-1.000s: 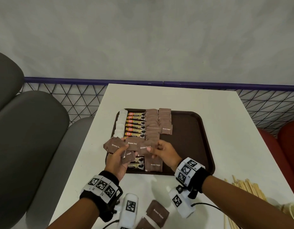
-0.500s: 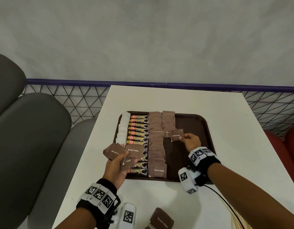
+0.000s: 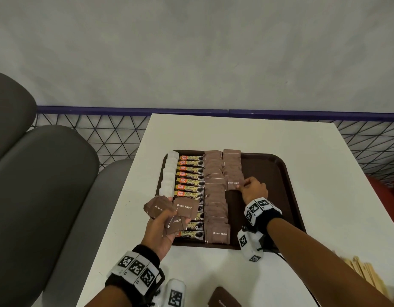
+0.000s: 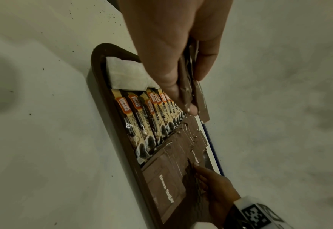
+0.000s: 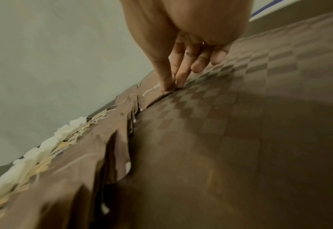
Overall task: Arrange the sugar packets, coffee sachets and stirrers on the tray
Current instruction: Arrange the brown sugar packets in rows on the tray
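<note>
A dark brown tray [image 3: 273, 180] lies on the white table. On it run rows of white sugar packets [image 3: 169, 173], coffee sachets [image 3: 190, 173] and brown sugar packets [image 3: 215, 191]. My left hand [image 3: 162, 220] holds a fan of brown sugar packets [image 3: 182, 209] above the tray's near left corner. My right hand [image 3: 250, 188] pinches one brown sugar packet [image 3: 233, 183] by its right edge at the near end of the second brown row, low on the tray. In the right wrist view thumb and fingertips [image 5: 170, 83] meet on that packet [image 5: 152, 94].
Wooden stirrers [image 3: 364, 275] lie on the table at the near right. A loose brown sugar packet [image 3: 223, 299] sits at the near edge. Grey chairs [image 3: 40, 185] stand left; a mesh railing [image 3: 103, 134] runs behind the table. The tray's right half is bare.
My right hand drew one brown packet from the left hand's bunch and carried it right and away to the second brown row, where it now sits low. The left hand stayed.
</note>
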